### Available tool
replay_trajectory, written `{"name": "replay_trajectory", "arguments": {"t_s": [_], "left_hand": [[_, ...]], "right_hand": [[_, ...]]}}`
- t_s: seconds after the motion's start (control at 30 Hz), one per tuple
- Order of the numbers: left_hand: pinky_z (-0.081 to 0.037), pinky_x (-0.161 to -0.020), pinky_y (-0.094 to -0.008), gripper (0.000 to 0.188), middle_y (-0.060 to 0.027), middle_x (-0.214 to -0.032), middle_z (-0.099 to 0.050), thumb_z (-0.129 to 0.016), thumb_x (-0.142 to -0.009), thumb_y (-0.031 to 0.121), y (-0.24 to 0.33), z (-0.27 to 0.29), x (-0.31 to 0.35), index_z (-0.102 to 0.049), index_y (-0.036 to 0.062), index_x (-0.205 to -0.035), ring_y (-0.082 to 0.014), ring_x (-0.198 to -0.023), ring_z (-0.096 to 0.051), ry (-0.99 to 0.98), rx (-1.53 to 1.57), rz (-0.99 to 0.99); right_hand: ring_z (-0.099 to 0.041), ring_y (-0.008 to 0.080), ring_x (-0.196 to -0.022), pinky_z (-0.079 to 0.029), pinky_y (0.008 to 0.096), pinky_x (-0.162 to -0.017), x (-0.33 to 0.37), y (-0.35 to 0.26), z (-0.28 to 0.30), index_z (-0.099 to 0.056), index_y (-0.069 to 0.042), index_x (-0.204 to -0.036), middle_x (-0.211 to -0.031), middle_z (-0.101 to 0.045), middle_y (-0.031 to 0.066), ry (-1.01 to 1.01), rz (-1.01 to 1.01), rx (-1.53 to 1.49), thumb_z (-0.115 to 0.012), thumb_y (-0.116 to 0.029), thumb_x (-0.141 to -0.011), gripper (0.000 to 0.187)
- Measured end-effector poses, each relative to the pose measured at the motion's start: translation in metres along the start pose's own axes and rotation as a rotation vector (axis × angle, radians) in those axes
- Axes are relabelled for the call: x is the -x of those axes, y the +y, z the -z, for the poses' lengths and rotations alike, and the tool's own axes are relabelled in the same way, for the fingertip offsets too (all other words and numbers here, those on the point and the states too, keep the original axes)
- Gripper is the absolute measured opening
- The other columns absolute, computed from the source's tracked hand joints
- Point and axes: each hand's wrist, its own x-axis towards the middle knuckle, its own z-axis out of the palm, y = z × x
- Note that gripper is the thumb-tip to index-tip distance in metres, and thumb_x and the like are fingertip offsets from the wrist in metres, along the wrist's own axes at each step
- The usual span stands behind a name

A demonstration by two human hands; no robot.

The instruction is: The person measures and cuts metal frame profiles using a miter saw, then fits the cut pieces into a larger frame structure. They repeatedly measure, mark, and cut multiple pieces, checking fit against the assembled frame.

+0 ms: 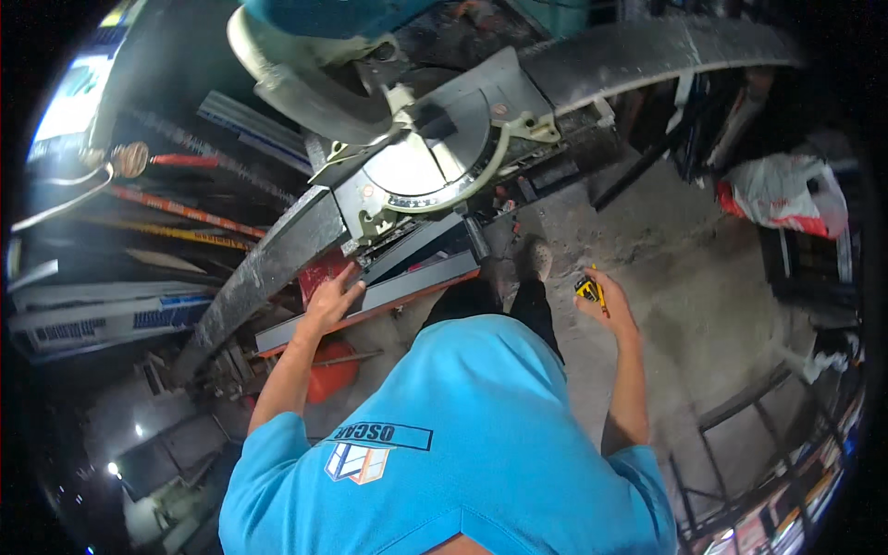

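Note:
My right hand (618,314) is closed around a yellow and black tape measure (586,289), held out to my right above the floor. A thin yellow-orange pencil (601,294) sticks up between the fingers of that hand. To the left, my left hand (331,302) is held out with its fingers apart and nothing in them. It is close to the front edge of the bench, beside a red object (319,275); whether it touches the bench I cannot tell. Ahead of me stands a miter saw (430,157) with a round metal base and a pale guard.
Long dark bench wings (268,264) run out on both sides of the saw. Metal profiles (254,125) and bars lie at the left. A white and red plastic bag (786,190) sits at the right, above a dark metal frame (740,425) lower down. Something red-orange (333,370) is under the bench.

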Motion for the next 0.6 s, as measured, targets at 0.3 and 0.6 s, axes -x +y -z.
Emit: {"name": "replay_trajectory", "arguments": {"t_s": [0.3, 0.6], "left_hand": [[-0.051, -0.081, -0.0499, 0.061, -0.0244, -0.093, -0.070, -0.061, -0.084, 0.061, 0.050, -0.018, -0.029, -0.072, 0.0018, -0.095, -0.0413, -0.092, -0.067, -0.087, -0.449, -0.094], [-0.050, -0.084, -0.0505, 0.057, -0.0298, -0.096, -0.067, -0.064, -0.083, 0.051, 0.012, -0.018, -0.048, -0.070, -0.0037, -0.098, -0.0447, -0.099, -0.064, -0.029, -0.576, -0.257]], "right_hand": [[-0.065, 0.0282, -0.099, -0.050, 0.0370, -0.089, 0.125, 0.066, -0.040, -0.057, 0.004, -0.124, -0.106, -0.066, 0.0197, 0.302, -0.011, -0.014, -0.081, -0.037, -0.074, 0.069], [-0.066, 0.0347, -0.093, -0.052, 0.0417, -0.079, 0.245, 0.088, -0.120, -0.060, -0.001, -0.120, -0.100, -0.067, 0.0200, 0.375, -0.173, 0.126, -0.076, -0.051, -0.074, 0.070]]}}
